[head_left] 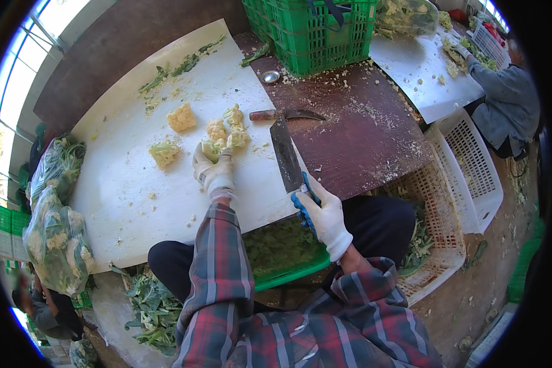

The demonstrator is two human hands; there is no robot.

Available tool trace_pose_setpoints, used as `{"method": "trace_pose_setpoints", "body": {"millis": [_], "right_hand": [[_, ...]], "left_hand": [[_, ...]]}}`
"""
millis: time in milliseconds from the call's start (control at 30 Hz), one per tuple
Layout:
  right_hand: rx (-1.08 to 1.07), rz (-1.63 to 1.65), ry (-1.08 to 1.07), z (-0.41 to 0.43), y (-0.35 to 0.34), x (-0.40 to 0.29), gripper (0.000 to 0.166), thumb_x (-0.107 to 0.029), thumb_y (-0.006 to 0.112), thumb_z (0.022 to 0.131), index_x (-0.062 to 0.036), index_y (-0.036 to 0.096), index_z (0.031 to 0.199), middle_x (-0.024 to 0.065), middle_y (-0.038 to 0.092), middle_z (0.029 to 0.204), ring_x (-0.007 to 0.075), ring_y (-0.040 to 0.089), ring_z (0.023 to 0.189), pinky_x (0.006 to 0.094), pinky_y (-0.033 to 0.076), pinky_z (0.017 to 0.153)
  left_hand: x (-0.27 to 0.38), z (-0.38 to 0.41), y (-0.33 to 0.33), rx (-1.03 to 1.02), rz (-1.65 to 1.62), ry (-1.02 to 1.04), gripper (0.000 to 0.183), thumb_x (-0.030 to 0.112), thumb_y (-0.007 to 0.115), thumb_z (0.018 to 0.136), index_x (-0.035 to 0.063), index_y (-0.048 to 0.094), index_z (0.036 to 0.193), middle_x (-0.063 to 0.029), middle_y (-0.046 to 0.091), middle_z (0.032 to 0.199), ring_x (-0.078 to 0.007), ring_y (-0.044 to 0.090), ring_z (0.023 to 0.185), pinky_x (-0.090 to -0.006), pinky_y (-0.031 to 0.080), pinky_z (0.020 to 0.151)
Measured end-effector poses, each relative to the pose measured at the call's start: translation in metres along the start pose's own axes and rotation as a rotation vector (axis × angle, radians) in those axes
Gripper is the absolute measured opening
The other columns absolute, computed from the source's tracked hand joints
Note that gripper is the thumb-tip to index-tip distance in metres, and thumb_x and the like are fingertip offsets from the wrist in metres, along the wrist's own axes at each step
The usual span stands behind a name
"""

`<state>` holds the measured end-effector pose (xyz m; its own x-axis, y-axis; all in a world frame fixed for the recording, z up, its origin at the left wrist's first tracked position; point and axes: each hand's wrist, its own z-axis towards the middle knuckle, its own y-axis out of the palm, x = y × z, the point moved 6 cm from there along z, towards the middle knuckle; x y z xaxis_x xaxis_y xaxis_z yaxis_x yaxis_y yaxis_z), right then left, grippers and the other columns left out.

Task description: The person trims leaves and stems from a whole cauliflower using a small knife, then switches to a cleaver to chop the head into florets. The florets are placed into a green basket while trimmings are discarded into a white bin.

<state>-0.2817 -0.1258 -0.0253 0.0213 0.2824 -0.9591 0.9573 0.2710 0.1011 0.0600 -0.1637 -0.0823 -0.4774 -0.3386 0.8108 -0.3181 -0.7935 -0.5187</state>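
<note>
My left hand [215,172], in a whitish work glove, holds a pale green-white piece of cauliflower [213,149] on the white board [133,207]. Just beyond its fingers lie more cauliflower florets [233,119]. Two larger cauliflower chunks rest to the left, one farther off [181,117] and one nearer [164,154]. My right hand [319,207], in a white glove with blue on the palm side, grips a cleaver [286,156] by its handle, the broad dark blade pointing away over the board's right edge. A curved knife with a worn reddish handle [263,115] lies beyond the cleaver's tip.
A green plastic crate [322,46] stands at the back beside a small metal dish [270,77]. Bagged cauliflowers [57,239] lie at the left edge. A green tub [294,276] of leafy scraps sits below the board; white crates [469,170] and a co-worker [506,101] are at right.
</note>
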Motion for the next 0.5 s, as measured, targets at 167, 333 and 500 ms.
{"method": "trace_pose_setpoints", "body": {"millis": [167,333,500], "right_hand": [[0.021,-0.05,-0.099,0.0,-0.013,0.001,0.058,-0.021,0.072,0.101,0.0021,0.055,0.151,0.0048,0.071,0.107,0.01,0.062,0.094,0.0283,0.053,0.09],[-0.029,-0.047,-0.078,-0.018,-0.01,-0.006,0.057,-0.02,0.072,0.101,0.0051,0.055,0.149,0.0136,0.074,0.118,0.013,0.065,0.103,0.0303,0.053,0.095],[0.039,-0.2,-0.169,-0.03,-0.009,0.02,0.061,-0.023,0.072,0.1,0.0051,0.054,0.15,0.0201,0.073,0.129,0.0192,0.07,0.111,0.0328,0.053,0.099]], "left_hand": [[0.045,-0.004,-0.016,-0.602,-0.461,-0.337,0.076,0.0,0.079,0.084,0.0083,0.045,0.151,-0.0154,0.069,0.114,-0.026,0.073,0.1,-0.0366,0.062,0.083],[0.119,-0.046,-0.022,-1.331,0.132,-0.041,0.073,0.021,0.087,0.078,0.0003,0.056,0.141,-0.0122,0.07,0.111,-0.0205,0.069,0.097,-0.0328,0.058,0.079],[0.131,-0.027,0.015,-1.16,0.267,-0.063,0.067,0.044,0.088,0.08,0.0031,0.065,0.127,-0.0102,0.07,0.1,-0.0172,0.067,0.085,-0.0301,0.055,0.066]]}}
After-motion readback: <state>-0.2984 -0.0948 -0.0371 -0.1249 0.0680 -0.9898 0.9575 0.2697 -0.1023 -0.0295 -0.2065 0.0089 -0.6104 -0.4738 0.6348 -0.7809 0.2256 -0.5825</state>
